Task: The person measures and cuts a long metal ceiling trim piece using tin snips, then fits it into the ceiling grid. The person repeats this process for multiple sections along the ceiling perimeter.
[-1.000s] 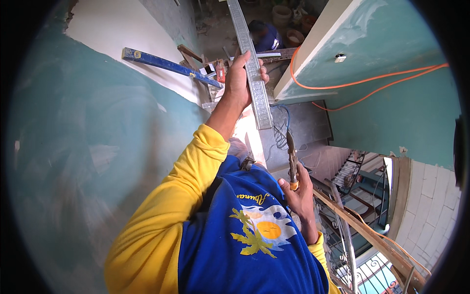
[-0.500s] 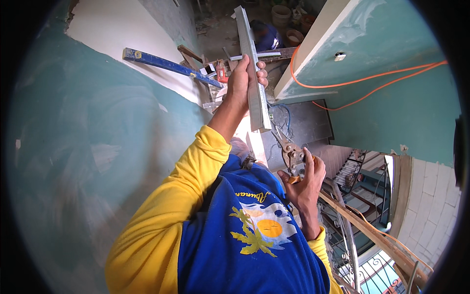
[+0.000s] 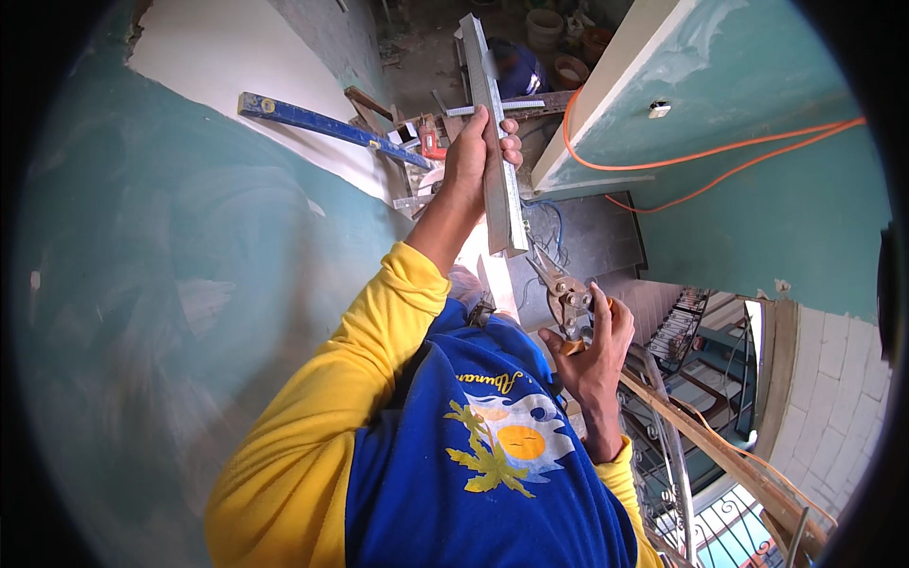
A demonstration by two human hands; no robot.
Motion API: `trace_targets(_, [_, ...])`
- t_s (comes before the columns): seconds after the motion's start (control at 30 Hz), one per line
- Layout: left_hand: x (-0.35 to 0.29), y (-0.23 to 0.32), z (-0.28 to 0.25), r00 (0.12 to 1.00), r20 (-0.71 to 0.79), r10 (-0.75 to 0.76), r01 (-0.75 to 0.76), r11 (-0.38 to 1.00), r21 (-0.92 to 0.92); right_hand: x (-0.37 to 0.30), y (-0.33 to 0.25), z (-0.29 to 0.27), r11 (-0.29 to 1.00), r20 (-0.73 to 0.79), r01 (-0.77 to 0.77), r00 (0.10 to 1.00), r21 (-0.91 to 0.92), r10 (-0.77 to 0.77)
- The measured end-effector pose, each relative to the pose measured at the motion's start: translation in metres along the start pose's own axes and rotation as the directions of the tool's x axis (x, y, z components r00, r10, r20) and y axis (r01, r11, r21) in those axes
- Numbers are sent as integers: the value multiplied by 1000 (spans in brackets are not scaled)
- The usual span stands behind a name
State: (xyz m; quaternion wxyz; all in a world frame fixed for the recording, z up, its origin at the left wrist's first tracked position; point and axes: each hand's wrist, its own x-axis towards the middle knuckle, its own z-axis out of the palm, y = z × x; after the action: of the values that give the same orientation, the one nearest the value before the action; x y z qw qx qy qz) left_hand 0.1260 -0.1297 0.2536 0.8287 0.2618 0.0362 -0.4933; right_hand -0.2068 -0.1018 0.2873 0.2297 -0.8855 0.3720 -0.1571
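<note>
My left hand (image 3: 467, 156) is closed around the middle of a long, galvanized metal channel (image 3: 481, 80), holding it raised and slanting away from me. The channel's near end hangs close to my chest. Just right of that end, my right hand (image 3: 603, 358) grips a pair of tin snips (image 3: 570, 301) with orange handles. The snips' blades are parted and point up toward the channel's near end, with a small gap between them and the metal. My palm hides part of the handles.
A blue spirit level (image 3: 312, 116) leans out at the left, near a red drill (image 3: 432, 140). Orange cable (image 3: 644, 168) runs along the right wall. Beyond the channel, a person in dark blue (image 3: 518, 74) is near buckets (image 3: 544, 31). A wooden rail (image 3: 705, 435) stands at lower right.
The channel and my left hand have shifted very slightly right and nearer. The snips in my right hand have also moved slightly right, with both grips kept.
</note>
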Motion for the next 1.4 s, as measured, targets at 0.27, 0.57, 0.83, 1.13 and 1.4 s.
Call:
trace_targets(0.27, [-1, 2, 13, 970, -241, 25, -25, 1000, 5, -4, 11, -3, 924, 324, -176, 944, 339, 61])
trace_targets(0.57, [-11, -2, 33, 946, -226, 232, -125, 906, 404, 3, 21, -6, 998, -1, -21, 1000, -66, 21])
trace_targets(0.83, [-7, -15, 43, 961, -130, 245, -129, 808, 575, 21, 35, -24, 975, -101, 107, 987, -196, -128])
trace_targets(1.13, [-4, -25, 52, 959, -167, 231, -88, 796, 599, 17, 44, -16, 970, -147, 94, 981, -223, -129])
trace_targets(1.4, [5, -35, 48, 972, -140, 189, -64, 785, 616, 17, 48, -17, 949, -180, 87, 973, -302, -146])
